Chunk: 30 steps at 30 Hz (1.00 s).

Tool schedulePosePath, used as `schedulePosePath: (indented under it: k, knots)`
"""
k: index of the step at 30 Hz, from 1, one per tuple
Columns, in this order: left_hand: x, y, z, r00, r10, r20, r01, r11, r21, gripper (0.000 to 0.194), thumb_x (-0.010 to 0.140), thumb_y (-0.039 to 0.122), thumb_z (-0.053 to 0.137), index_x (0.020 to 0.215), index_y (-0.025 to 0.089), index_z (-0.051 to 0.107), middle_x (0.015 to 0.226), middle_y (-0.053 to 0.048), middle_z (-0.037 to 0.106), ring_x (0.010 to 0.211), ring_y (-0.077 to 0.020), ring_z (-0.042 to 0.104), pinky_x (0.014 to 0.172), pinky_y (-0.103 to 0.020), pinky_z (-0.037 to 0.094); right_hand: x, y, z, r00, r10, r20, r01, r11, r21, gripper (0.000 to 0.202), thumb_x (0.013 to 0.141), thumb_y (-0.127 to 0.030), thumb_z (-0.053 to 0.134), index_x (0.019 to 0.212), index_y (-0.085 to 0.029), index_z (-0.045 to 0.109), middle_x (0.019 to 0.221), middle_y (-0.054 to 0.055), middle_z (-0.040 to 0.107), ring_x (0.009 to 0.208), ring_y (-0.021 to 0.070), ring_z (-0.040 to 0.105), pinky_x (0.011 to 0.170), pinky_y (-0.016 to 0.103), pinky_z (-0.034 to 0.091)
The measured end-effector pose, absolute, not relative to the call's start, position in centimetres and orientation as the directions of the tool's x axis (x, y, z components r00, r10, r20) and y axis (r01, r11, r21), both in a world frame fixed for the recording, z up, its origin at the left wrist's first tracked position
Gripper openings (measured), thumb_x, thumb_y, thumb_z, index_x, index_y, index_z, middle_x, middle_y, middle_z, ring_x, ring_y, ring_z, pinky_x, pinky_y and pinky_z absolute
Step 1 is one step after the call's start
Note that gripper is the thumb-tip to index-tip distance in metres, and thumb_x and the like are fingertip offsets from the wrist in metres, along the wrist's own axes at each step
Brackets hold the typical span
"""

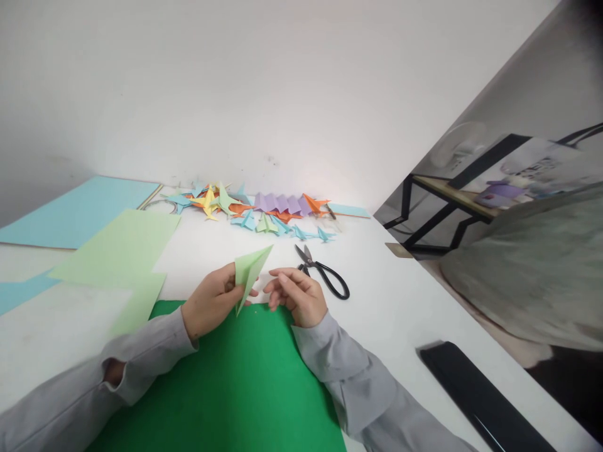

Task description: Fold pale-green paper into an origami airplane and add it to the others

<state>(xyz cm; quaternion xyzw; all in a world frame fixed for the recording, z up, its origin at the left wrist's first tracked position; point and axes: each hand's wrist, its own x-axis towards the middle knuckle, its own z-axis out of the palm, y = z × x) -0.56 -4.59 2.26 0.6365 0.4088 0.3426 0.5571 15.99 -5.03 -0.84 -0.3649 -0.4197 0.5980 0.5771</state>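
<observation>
A light green folded paper, pointed at its top right, is held upright by my left hand, its fingers closed on the paper's left side and lower part. Just to the right, apart from the paper, is my right hand, with its fingers bent and partly spread and nothing visible in them. Both hands are over the far edge of a green mat. Black-handled scissors lie with blades parted beyond my right hand.
Folded paper figures and a purple pleated paper line the wall. Blue sheets and green sheets lie at the left. A long black object is at the right front. Another person is beyond the table's right edge.
</observation>
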Motion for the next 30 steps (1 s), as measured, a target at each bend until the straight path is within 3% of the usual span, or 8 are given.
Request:
schedulePosePath:
  k: [6, 13, 15, 18, 21, 24, 26, 30]
  knots:
    - [-0.7, -4.9, 1.7, 0.403, 0.907, 0.125, 0.321, -0.268, 0.909, 0.029, 0.070, 0.017, 0.052, 0.098, 0.015, 0.058, 0.079, -0.003, 0.063, 0.072, -0.0162, 0.059, 0.063, -0.028, 0.049, 15.9, -5.0, -1.1, -0.097, 0.992, 0.078, -0.367, 0.037, -0.930, 0.034, 0.068, -0.048, 0.063, 0.079, -0.017, 0.053, 0.055, -0.003, 0.060, 0.043, 0.0105, 0.055, 0.041, 0.022, 0.044]
    - [-0.7, -4.8, 2.1, 0.441, 0.889, 0.121, 0.510, -0.360, 0.781, 0.029, 0.069, 0.013, 0.048, 0.096, 0.014, 0.058, 0.083, -0.004, 0.063, 0.068, -0.0125, 0.056, 0.062, -0.025, 0.047, 15.9, -5.2, -1.3, -0.024, 0.999, 0.032, -0.267, 0.025, -0.963, 0.043, 0.060, -0.028, 0.072, 0.090, -0.022, 0.042, 0.059, -0.007, 0.059, 0.046, 0.0102, 0.053, 0.045, 0.021, 0.040]
    - [-0.9, -4.8, 2.8, 0.502, 0.859, 0.098, 0.617, -0.435, 0.656, 0.022, 0.071, 0.015, 0.049, 0.090, 0.014, 0.060, 0.086, -0.006, 0.063, 0.075, -0.0159, 0.057, 0.067, -0.028, 0.047, 15.9, -5.1, -1.2, -0.014, 0.999, 0.031, -0.269, 0.026, -0.963, 0.047, 0.058, -0.024, 0.072, 0.093, -0.023, 0.040, 0.055, -0.009, 0.057, 0.044, 0.0104, 0.053, 0.045, 0.021, 0.039]
    - [-2.1, -5.2, 4.3, 0.504, 0.855, 0.120, 0.817, -0.517, 0.254, 0.020, 0.075, 0.020, 0.047, 0.088, 0.013, 0.060, 0.091, -0.011, 0.059, 0.088, -0.0238, 0.055, 0.077, -0.036, 0.043, 15.9, -5.0, -1.1, 0.000, 1.000, 0.021, -0.291, 0.020, -0.956, 0.049, 0.056, -0.021, 0.071, 0.094, -0.023, 0.040, 0.053, -0.009, 0.057, 0.044, 0.0114, 0.054, 0.046, 0.021, 0.039]
    - [-4.6, -5.5, 5.6, 0.346, 0.938, 0.009, 0.936, -0.345, -0.066, 0.023, 0.079, 0.027, 0.042, 0.081, 0.010, 0.058, 0.084, -0.014, 0.056, 0.078, -0.0250, 0.057, 0.070, -0.036, 0.043, 15.9, -5.0, -1.1, 0.004, 1.000, 0.021, -0.296, 0.021, -0.955, 0.048, 0.055, -0.017, 0.071, 0.093, -0.021, 0.041, 0.050, -0.010, 0.056, 0.042, 0.0093, 0.051, 0.045, 0.020, 0.038]
    - [-7.8, -5.3, 6.2, 0.119, 0.986, -0.114, 0.957, -0.145, -0.253, 0.032, 0.081, 0.034, 0.037, 0.085, 0.009, 0.056, 0.084, -0.017, 0.056, 0.073, -0.0285, 0.059, 0.063, -0.037, 0.042, 15.8, -5.0, -1.1, 0.004, 1.000, 0.030, -0.292, 0.030, -0.956, 0.049, 0.054, -0.015, 0.071, 0.093, -0.020, 0.042, 0.049, -0.010, 0.056, 0.041, 0.0076, 0.049, 0.044, 0.018, 0.037]
    - [-9.6, -4.9, 6.2, 0.030, 0.982, -0.189, 0.965, -0.077, -0.251, 0.039, 0.079, 0.041, 0.036, 0.086, 0.008, 0.055, 0.082, -0.019, 0.057, 0.075, -0.0321, 0.059, 0.062, -0.038, 0.041, 15.7, -5.0, -1.1, 0.005, 1.000, 0.031, -0.293, 0.031, -0.956, 0.048, 0.055, -0.016, 0.071, 0.093, -0.021, 0.042, 0.049, -0.010, 0.056, 0.041, 0.0077, 0.049, 0.044, 0.018, 0.037]
    - [-11.0, -4.4, 5.9, 0.013, 0.966, -0.258, 0.994, -0.040, -0.101, 0.035, 0.074, 0.039, 0.038, 0.087, 0.010, 0.054, 0.086, -0.019, 0.057, 0.080, -0.0335, 0.058, 0.065, -0.038, 0.040, 15.7, -5.0, -1.2, 0.010, 0.999, 0.031, -0.279, 0.032, -0.960, 0.046, 0.055, -0.016, 0.070, 0.092, -0.021, 0.043, 0.050, -0.009, 0.056, 0.042, 0.0085, 0.050, 0.043, 0.018, 0.037]
